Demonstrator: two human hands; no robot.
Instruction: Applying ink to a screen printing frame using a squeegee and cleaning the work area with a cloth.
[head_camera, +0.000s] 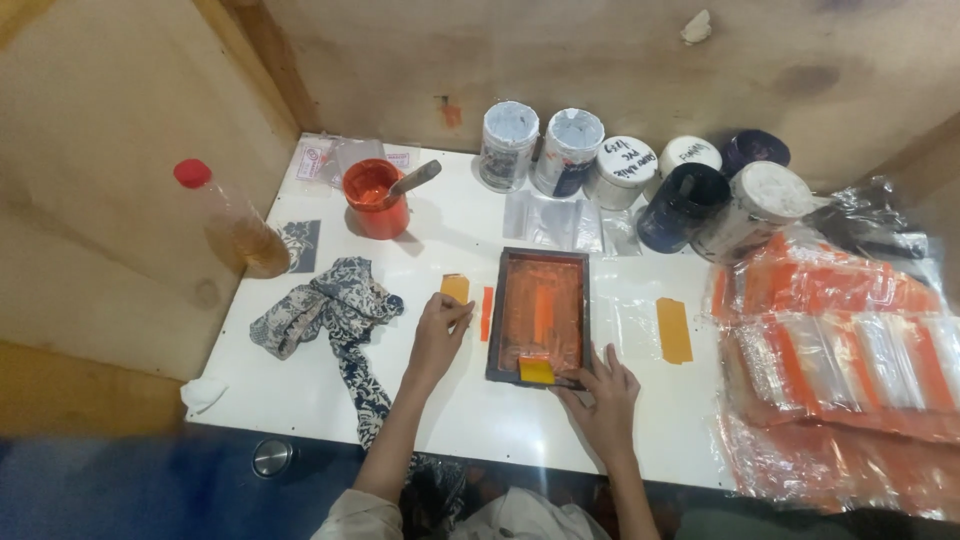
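Head view, white table (300, 400). Item one: dark-framed printing screen (538, 316), orange ink across its mesh, lying flat at table centre. Item two: yellow squeegee (537, 370) at the screen's near edge, on the mesh. Right hand (604, 396), fingers spread and holding nothing, presses on the frame's near right corner just beside the squeegee. Left hand (438, 335), fingers curled together, rests on the table left of the screen, touching a small orange strip (455, 288) (whether it pinches the strip, cannot tell). Also present: patterned cloth (335, 315), orange paint cup (376, 198), ink jars (640, 175) along the wall, printed plastic bags (840, 350) stacked at right.
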